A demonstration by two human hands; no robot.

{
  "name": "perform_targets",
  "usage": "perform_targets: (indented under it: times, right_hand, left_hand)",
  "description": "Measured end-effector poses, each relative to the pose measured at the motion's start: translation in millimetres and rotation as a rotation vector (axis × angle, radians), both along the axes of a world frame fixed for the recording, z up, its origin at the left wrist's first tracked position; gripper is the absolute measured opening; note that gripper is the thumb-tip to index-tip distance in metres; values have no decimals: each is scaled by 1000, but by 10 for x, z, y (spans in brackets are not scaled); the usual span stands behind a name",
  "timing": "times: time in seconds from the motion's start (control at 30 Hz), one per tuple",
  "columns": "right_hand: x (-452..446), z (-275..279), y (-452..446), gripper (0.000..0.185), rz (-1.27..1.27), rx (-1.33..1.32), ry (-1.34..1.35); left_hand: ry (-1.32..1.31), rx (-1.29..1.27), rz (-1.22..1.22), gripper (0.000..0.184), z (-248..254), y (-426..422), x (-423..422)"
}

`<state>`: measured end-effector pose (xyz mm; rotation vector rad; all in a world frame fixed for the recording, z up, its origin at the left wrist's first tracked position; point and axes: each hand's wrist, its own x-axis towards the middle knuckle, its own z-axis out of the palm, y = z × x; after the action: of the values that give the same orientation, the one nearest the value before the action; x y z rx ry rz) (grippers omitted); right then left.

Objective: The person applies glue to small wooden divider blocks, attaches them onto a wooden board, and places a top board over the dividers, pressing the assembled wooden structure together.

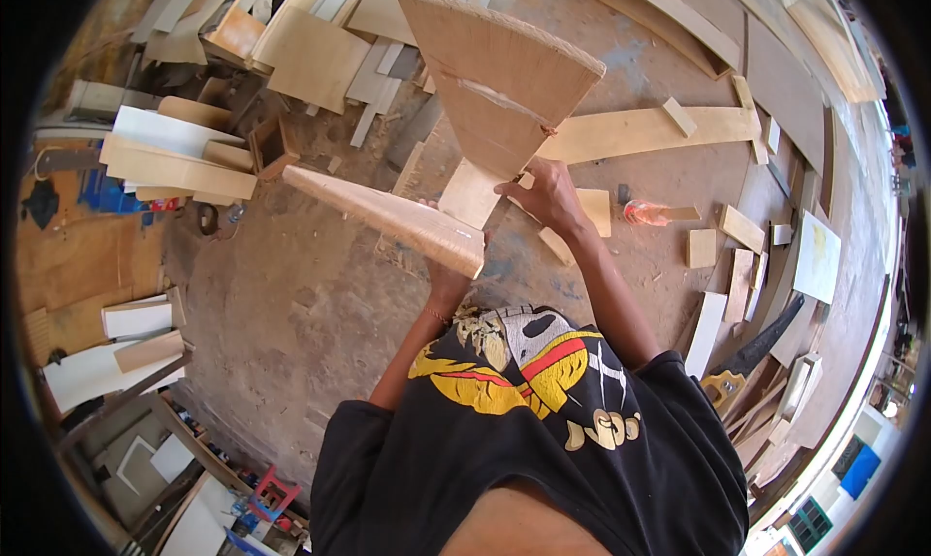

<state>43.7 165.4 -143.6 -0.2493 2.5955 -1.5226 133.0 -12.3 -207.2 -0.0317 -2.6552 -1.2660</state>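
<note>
A wooden assembly stands in front of me: a wide upright board, a second board on the left with its edge toward me, and a small pale panel between them. My left hand grips the near end of the left board from below, its fingers mostly hidden behind the wood. On the other side, my right hand is closed at the lower right corner of the upright board, thumb toward the pale panel. A light curved plank lies behind this hand.
To the right lie a reddish plastic bottle, small wood blocks and a handsaw. Stacked boards stand at left, with more offcuts at the back. A pink stool is at lower left.
</note>
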Motion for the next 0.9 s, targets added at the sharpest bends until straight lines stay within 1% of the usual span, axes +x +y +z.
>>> perform_targets:
  times: [0.07, 0.1, 0.17, 0.23, 0.3, 0.33, 0.4, 0.43, 0.5, 0.53, 0.57, 0.63, 0.67, 0.7, 0.77, 0.8, 0.83, 0.9]
  right_hand:
    - [14, 5, 7, 69, 0, -6, 14]
    - [20, 4, 9, 69, -1, -12, 27]
    - [29, -45, 22, 70, 0, -17, 75]
    - [45, 6, 19, 70, 0, -21, 122]
    - [101, 104, 18, 66, -49, -34, 32]
    - [138, 104, 5, 66, -49, -34, 36]
    - [244, 87, -26, 55, -237, 45, 365]
    - [329, 106, -44, 55, -240, 46, 368]
    - [540, 146, -84, 45, -396, -23, 218]
    - [630, 199, -87, 41, -311, -49, 213]
    - [678, 244, -128, 41, -316, -47, 213]
    - [737, 304, -286, 44, -132, -20, 289]
    - [741, 264, -355, 46, -121, 1, 285]
    - [732, 232, -402, 46, -114, 8, 282]
    - [697, 180, -510, 45, -64, -19, 185]
    - [686, 134, -568, 33, -95, -41, 231]
    - [693, 68, -610, 33, -84, -34, 229]
    - [707, -46, -692, 20, -206, -18, 138]
  left_hand:
    - [-91, 107, 43, 96, 40, -3, -9]
    - [-87, 106, 45, 96, 69, 20, -23]
    - [35, 266, 83, 92, 122, 74, -60]
    - [64, 269, 84, 92, 26, 39, -69]
    - [-21, 322, 35, 90, 5, 16, -69]
    - [-5, 310, 42, 86, 62, 39, -70]
    - [53, 294, 52, 86, 24, 47, -80]
    - [107, 278, 63, 86, 16, 46, -88]
    - [114, 258, 61, 86, 23, 46, -98]
    - [118, 237, 63, 85, 37, 44, -96]
    - [116, 239, 58, 85, 58, 45, -86]
    - [72, 142, 95, 84, 144, 54, -70]
    - [121, 205, 76, 84, 19, 41, -87]
    - [118, 212, 83, 84, 38, 39, -79]
    - [98, 91, 72, 85, 113, 8, -79]
    - [103, 78, 73, 84, 128, 2, -92]
    - [101, 85, 84, 84, 156, -11, -88]
    - [24, 114, 39, 84, 232, -67, -78]
